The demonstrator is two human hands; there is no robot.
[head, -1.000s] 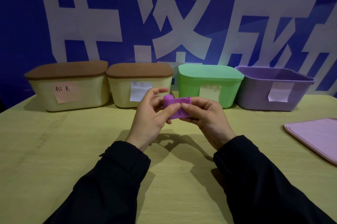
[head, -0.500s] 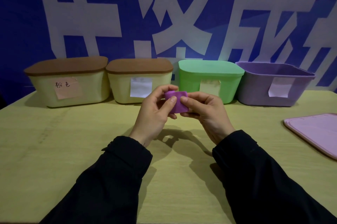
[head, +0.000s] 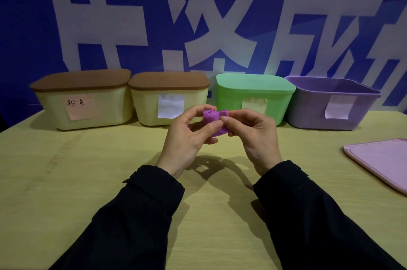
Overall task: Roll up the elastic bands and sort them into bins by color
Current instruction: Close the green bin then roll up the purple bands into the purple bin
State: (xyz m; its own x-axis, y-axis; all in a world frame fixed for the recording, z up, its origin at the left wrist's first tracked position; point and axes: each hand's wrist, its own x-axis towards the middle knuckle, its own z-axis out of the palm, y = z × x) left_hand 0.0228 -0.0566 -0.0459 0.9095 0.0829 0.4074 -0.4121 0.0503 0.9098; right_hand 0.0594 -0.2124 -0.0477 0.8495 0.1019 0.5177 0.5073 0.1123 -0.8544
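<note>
Rolled purple elastic band [head: 214, 121] is pinched by both left hand [head: 187, 137] and right hand [head: 253, 135]; open purple bin [head: 330, 104] sits up-right, nearer the right hand.

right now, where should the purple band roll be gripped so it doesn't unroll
Pinch the purple band roll across its curved sides from the front, thumb over the loose outer layer, as the left hand and right hand do. Its spiral end faces up, so squeezing the ends probably wouldn't hold the wraps.

Both hands, left hand [head: 187, 137] and right hand [head: 253, 135], pinching a rolled purple band [head: 212, 121] above the tabletop [head: 66, 181], near four far bins.
</note>
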